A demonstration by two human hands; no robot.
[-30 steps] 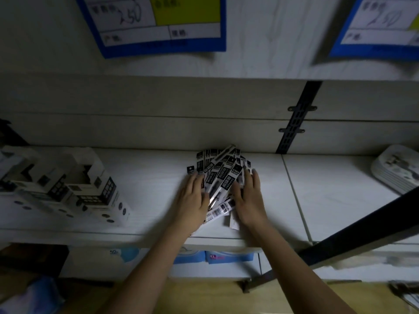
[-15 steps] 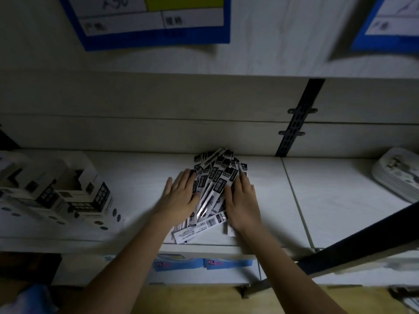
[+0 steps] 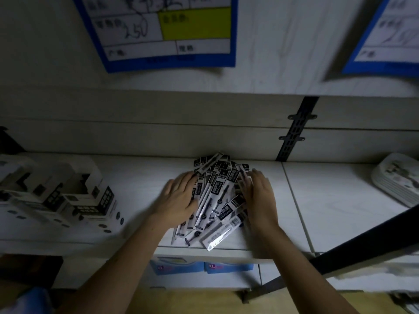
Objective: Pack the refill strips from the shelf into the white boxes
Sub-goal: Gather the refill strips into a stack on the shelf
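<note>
While the white boxes [image 3: 61, 196] stand in a cluster at the far left of the shelf [image 3: 140, 177], well apart from the work, the refill strips [image 3: 214, 196] lie in a loose fanned heap at mid-shelf, their near ends reaching almost to the front edge. The left hand [image 3: 179, 198] lies against the left flank of the heap, fingers straight and close together, pressing the packets inward and gripping none. The right hand [image 3: 259, 193] does the same on the right flank, fingers extended and flat, nothing pinched. Risk, in my judgement: the glossy sleeves overlap at differing angles and may slide over one another when squeezed, so the heap could splay rather than square up; the lowest strips, nearest the edge, could be pushed off and drop toward the blue packs [image 3: 201, 267] stored beneath. A lift attempted with flat palms alone would likely shed the middle packets. The carry to the boxes crosses open shelf; some box flaps appear raised, though whether the openings face the hands cannot be told. Further right, a black upright bracket [image 3: 294, 132] rises behind, a stack of pale trays [image 3: 399, 180] occupies the far end, and a dark diagonal bar [image 3: 367, 245] crosses beside the right forearm, which could hamper movement on that side.
</note>
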